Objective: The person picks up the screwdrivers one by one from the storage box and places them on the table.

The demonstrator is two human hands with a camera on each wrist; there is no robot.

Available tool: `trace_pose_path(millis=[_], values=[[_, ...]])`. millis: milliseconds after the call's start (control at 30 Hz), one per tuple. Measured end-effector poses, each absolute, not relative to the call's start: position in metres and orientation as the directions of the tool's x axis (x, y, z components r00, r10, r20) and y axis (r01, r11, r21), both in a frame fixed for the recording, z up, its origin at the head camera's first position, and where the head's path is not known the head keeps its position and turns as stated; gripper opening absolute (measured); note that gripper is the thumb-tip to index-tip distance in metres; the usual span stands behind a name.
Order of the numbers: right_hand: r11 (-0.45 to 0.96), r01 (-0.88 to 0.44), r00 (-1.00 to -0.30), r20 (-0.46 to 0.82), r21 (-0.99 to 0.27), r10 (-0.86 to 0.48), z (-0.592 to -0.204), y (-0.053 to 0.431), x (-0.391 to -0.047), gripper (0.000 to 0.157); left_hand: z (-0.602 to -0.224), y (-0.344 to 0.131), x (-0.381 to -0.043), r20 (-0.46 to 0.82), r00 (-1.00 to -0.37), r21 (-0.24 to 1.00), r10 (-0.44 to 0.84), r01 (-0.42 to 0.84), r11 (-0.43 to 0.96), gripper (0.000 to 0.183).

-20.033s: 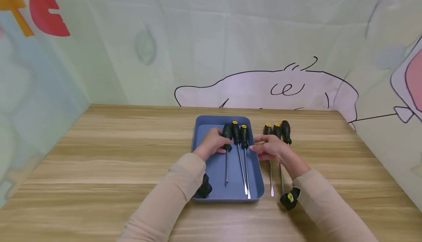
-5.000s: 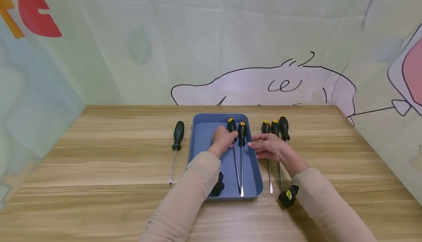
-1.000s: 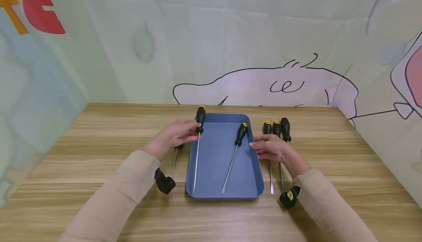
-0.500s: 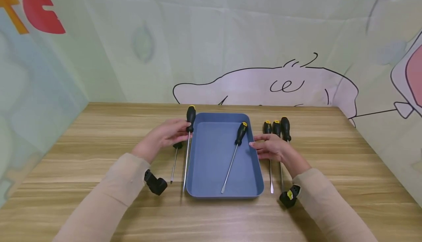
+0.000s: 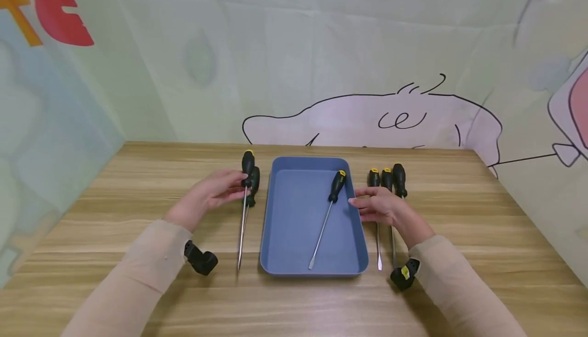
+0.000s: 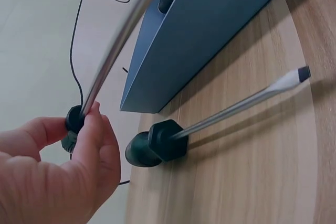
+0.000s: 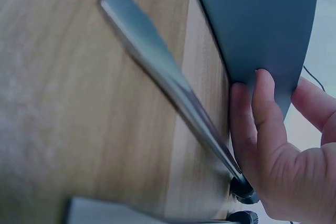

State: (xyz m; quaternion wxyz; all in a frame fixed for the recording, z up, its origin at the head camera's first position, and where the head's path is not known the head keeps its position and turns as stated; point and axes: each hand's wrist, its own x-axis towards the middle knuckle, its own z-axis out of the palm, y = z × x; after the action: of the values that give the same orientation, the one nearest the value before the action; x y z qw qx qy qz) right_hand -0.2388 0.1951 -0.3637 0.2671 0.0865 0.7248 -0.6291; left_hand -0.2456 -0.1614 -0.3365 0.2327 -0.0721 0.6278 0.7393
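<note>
My left hand pinches a long screwdriver by the lower end of its black, yellow-capped handle, shaft pointing toward me. It overlaps a dark green screwdriver lying on the table left of the blue tray. In the left wrist view the held shaft rises above the green screwdriver's blade. My right hand rests its fingertips against the tray's right wall, fingers fairly straight; the right wrist view shows fingers on the outer wall. One black, yellow-capped screwdriver lies slanted inside the tray.
To the tray's right lie three screwdrivers: two yellow-capped ones and a plain black-handled one, partly behind my right hand. The wooden table reaches a printed cloth backdrop. Each wrist carries a small black camera.
Over the last second my left hand carries the screwdriver left out of the tray to above the green one, which moved from tray to table earlier. My right hand stays at the tray wall.
</note>
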Motion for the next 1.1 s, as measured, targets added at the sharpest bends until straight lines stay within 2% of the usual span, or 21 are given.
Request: trace_pose_path(millis=[167, 700, 800, 1000, 1100], values=[[0.193, 0.461, -0.843, -0.496, -0.866, -0.208, -0.365, 0.196, -0.238, 0.058, -0.339, -0.167, -0.246, -0.407, -0.880, 0.885, 0.243, -0.446, -0.134, 0.015], [0.193, 0.461, -0.843, -0.495, -0.866, -0.211, -0.365, 0.196, -0.239, 0.056, -0.353, -0.184, -0.247, -0.406, -0.888, 0.891, 0.218, -0.437, -0.122, 0.008], [0.190, 0.462, -0.843, -0.495, -0.866, -0.210, -0.365, 0.196, -0.239, 0.056, -0.356, -0.186, -0.249, -0.401, -0.895, 0.899, 0.197, -0.425, -0.103, 0.014], [0.191, 0.460, -0.844, -0.494, -0.867, -0.210, -0.365, 0.196, -0.238, 0.056, -0.359, -0.186, -0.251, -0.390, -0.909, 0.918, 0.150, -0.397, -0.017, 0.044], [0.190, 0.460, -0.844, -0.493, -0.867, -0.210, -0.365, 0.196, -0.238, 0.056, -0.360, -0.185, -0.252, -0.392, -0.911, 0.919, 0.127, -0.393, 0.023, 0.049]])
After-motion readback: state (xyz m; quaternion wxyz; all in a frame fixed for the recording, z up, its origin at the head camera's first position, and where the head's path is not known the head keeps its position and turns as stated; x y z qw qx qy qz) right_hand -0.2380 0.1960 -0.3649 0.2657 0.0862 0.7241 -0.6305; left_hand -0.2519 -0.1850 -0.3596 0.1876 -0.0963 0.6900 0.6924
